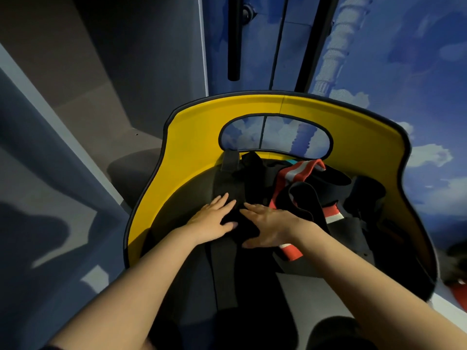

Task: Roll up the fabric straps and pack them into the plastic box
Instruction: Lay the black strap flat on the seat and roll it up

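A pile of fabric straps lies on the dark seat of a yellow-backed chair [197, 137]. A wide black strap [225, 263] runs from the pile toward me down the seat. My left hand [214, 218] and my right hand [267, 223] lie flat on it with fingers straight, side by side, pressing the black fabric. To the right a red strap with white stripes [293, 178] winds through a looped black strap [310, 198]. No plastic box is in view.
The chair's curved yellow back has an oval cut-out [275, 137]. Behind it stands a blue cloud-patterned wall [404, 72] with a black vertical bar [233, 41]. Grey floor and a blue panel lie to the left. A red object [458, 290] peeks in at the right edge.
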The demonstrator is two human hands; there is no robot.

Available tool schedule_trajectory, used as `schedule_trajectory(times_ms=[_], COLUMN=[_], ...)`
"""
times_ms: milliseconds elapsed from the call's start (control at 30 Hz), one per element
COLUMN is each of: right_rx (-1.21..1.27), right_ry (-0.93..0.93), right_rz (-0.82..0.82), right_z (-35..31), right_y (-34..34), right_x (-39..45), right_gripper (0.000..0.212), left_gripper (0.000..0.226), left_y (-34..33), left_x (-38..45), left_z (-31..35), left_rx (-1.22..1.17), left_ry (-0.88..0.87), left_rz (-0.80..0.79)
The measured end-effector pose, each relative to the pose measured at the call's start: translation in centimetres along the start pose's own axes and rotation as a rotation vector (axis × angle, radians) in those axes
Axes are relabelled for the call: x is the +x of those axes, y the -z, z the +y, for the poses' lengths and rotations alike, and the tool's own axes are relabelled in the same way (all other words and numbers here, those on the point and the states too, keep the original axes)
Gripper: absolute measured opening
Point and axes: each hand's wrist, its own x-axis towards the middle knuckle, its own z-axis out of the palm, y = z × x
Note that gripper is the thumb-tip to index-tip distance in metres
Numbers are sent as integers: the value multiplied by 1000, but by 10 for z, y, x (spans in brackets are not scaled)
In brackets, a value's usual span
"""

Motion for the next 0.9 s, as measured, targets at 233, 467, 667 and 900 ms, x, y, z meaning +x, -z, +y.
schedule_trajectory(times_ms=[233,467,667,900], right_rx=[-138,-101,-135,45], right_ry=[-44,-165,-86,176], right_rz=[98,141,407,838], right_z=[11,40,28,43], right_y=[-21,-31,-41,-20], right_x=[-11,-26,-22,-61], right_gripper=[65,64,54,26], left_gripper=[75,76,74,61], left_y=[-19,-24,-22,-15], left_x=[-7,-5,-7,-10], left_z=[8,13,16,42], left_rx=[249,367,287,176], left_ry=[-7,106,113,-15], left_rz=[-85,-47,24,173])
